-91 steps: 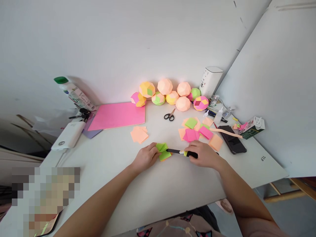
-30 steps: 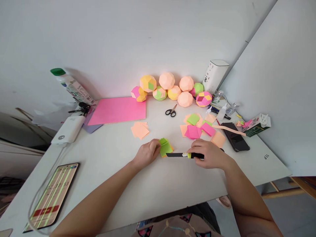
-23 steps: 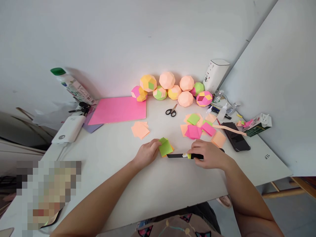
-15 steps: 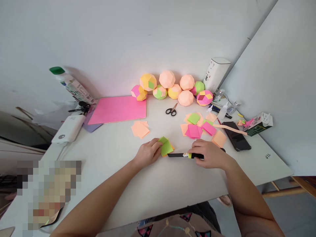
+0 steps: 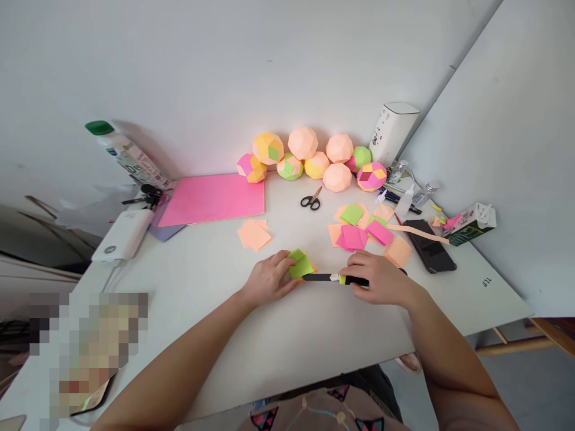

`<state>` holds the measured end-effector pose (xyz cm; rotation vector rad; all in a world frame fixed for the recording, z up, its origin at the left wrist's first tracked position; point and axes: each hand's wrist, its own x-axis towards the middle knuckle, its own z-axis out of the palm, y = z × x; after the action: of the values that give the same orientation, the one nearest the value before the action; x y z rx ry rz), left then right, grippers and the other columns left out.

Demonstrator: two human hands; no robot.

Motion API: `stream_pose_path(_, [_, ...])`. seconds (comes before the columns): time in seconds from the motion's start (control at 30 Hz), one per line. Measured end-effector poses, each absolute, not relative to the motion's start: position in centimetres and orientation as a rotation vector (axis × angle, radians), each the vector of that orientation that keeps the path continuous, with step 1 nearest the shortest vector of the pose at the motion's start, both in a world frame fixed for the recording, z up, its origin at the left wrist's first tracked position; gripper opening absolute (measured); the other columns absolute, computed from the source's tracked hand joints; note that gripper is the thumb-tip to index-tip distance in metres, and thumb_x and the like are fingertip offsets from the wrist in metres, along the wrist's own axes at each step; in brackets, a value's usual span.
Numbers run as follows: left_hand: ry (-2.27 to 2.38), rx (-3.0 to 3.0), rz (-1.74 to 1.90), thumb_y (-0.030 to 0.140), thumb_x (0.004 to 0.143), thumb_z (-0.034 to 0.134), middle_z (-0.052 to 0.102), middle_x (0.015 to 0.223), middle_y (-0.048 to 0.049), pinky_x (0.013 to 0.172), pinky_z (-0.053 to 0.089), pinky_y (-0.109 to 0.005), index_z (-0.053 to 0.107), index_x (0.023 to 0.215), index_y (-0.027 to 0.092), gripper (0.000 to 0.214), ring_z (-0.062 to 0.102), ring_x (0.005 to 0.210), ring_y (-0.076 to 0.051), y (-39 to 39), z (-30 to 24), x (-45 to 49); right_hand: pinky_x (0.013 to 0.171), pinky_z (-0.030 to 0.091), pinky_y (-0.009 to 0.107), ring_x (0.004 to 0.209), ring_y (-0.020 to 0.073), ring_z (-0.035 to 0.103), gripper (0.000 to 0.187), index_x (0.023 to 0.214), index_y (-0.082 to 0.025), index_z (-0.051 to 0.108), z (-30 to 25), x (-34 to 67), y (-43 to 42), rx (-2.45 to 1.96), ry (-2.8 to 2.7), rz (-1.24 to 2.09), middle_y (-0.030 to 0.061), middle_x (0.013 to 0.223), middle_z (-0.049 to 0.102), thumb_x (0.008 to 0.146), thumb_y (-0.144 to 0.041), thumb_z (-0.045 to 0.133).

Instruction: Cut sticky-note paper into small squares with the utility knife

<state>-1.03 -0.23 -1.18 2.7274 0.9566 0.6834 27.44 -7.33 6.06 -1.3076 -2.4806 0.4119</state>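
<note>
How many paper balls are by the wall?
9 paper balls: three in the upper row, six in the lower, from the pink sheet to the white container. Others may be hidden behind.

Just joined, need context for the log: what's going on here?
A person at a white table has green folded paper in the left grip and a craft knife in the right grip. The blade tip is at the paper's edge; whether it is cutting can't be told. Scissors lie farther back, faceted paper balls beyond them.
</note>
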Motion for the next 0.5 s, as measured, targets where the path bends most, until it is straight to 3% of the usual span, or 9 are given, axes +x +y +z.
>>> stream_pose_path(0.17, [0.948,2.724,0.726,0.035,0.091,0.044,0.061,0.109,-0.0076,0.057,0.047,-0.026,0.050,0.100,0.021,0.017,0.064,0.075,-0.016,-0.32,-1.16,-0.97,0.061,0.046,0.027,0.081,0.0186,0.058,0.034,0.099,-0.020,0.072,5.94,27.42,-7.33,-1.321,-2.494,0.403,0.0060,0.086,0.064,0.074,-0.011,0.051])
stream_pose_path(0.5, [0.969,2.737,0.685,0.032,0.089,0.044,0.060,0.109,-0.0076,0.057,0.047,-0.026,0.052,0.101,0.022,0.017,0.062,0.074,-0.016,-0.27,-1.29,-1.01,0.058,0.044,0.027,0.079,0.0185,0.057,0.034,0.102,-0.022,0.071,5.83,27.47,-7.38,-1.407,-2.562,0.389,0.0057,0.085,0.063,0.074,-0.011,0.053])
